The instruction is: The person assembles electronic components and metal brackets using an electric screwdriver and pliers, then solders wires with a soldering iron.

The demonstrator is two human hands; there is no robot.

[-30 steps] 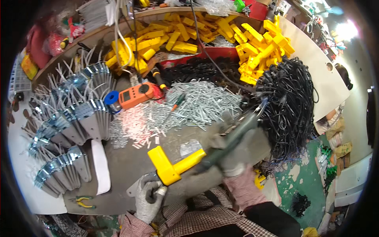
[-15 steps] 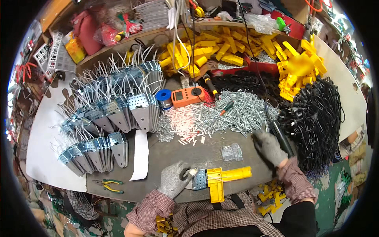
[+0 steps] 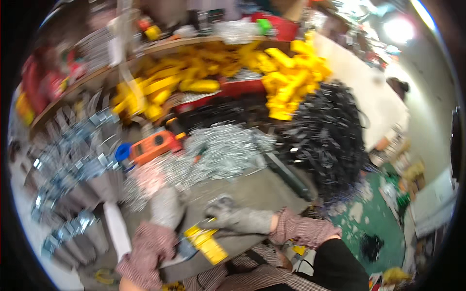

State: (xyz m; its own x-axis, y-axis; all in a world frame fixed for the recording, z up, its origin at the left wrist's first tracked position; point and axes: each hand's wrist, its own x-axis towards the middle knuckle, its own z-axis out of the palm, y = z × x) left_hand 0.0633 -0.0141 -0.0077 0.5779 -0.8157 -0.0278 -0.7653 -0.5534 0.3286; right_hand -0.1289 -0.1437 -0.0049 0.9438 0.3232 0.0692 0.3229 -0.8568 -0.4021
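The view is smeared by motion. My left hand [image 3: 167, 208], in a grey glove, reaches up to the near edge of a heap of small pinkish-white tubes [image 3: 149, 175]; its fingers are too blurred to read. My right hand [image 3: 238, 219], also gloved, stretches leftward over the bench, its fingertips just above a yellow plastic housing [image 3: 208, 244]. Whether those fingers hold anything cannot be made out. The housing lies near the bench's front edge, with a bluish metal plate [image 3: 186, 248] at its left, partly hidden by my left sleeve.
Beyond my hands lie a heap of screws [image 3: 225, 148], an orange meter [image 3: 153, 147] and a blue spool [image 3: 123, 152]. A dark cylindrical power tool [image 3: 289, 177] rests at the right, beside bundled black cables [image 3: 330, 140]. Metal plates with white wires [image 3: 77, 160] line the left; yellow housings [image 3: 291, 77] pile up behind.
My head view has swung to the right. My left hand has left the plate for the tube heap. My right hand has come from beside the power tool to above the yellow housing.
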